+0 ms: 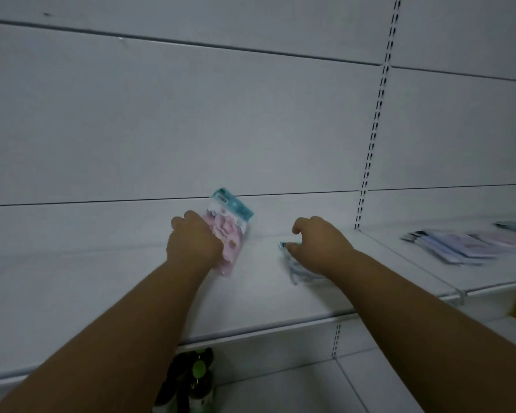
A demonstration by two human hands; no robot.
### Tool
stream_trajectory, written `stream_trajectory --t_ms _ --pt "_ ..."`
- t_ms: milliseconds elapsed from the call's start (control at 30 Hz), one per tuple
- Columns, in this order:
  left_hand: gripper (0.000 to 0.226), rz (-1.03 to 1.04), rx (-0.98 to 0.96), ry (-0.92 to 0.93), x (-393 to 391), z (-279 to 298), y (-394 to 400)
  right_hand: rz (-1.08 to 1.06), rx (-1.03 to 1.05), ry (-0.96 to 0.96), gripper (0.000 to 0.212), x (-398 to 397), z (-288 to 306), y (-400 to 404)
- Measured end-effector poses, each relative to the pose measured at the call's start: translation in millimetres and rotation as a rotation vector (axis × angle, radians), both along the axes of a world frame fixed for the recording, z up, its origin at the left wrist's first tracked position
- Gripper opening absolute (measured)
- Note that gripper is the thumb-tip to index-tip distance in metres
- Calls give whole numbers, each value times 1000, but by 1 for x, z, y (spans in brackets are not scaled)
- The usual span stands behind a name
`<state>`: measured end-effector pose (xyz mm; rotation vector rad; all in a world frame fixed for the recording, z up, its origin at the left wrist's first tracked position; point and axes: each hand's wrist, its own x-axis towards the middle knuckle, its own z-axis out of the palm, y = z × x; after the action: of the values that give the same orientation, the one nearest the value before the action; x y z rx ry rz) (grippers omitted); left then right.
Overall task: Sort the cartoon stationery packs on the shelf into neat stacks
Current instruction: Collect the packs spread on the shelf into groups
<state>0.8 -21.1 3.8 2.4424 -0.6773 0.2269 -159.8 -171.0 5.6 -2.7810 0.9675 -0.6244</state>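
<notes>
Head view: two bare forearms reach up from the lower frame onto a white shelf (102, 281) with a panelled back wall.
Left hand (192, 244): centre-left of frame; fingers curled round a pink pack (231, 234) with a teal header, which is tilted up off the shelf toward the back wall, probably lifted for carrying to a stack.
Right hand (319, 244): centre-right of frame; fingers curled down onto a pale blue pack (295, 268) lying flat on the shelf, apparently gripping its top edge; most of the pack is blurred and partly hidden under the hand.
Reason for hold: one pack per hand suggests the two are being gathered together.
Slotted upright (373, 138): runs down the wall right of the hands and divides the shelf bays.
Loose packs (459, 245): right edge of frame, on the neighbouring shelf, overlapping and fanned out, blurred; not yet a neat stack.
Bottles (197, 380): bottom centre, below the shelf, green caps; well apart from the work.
Obstruction: none apparent between the hands; the shelf divider lies between them and the loose packs.
</notes>
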Motion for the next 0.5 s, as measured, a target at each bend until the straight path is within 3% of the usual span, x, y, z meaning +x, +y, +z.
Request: stream_trajectory --t_ms 33,100,167,300,500 --pt "39 -59 -120 -5 -5 3 3 -9 -4 29 40 -1 0 -4" --pt "18 -136 -467 155 -20 7 13 -60 -14 134 47 -1 -3 -9" --pt "12 -195 -762 319 -38 8 27 -131 -7 257 57 -2 -8 -12" --pt "11 -335 -916 416 -66 4 57 -195 35 359 60 6 -20 -13" --pt "14 -428 -909 438 -78 -1 82 -234 153 362 61 10 -20 -5"
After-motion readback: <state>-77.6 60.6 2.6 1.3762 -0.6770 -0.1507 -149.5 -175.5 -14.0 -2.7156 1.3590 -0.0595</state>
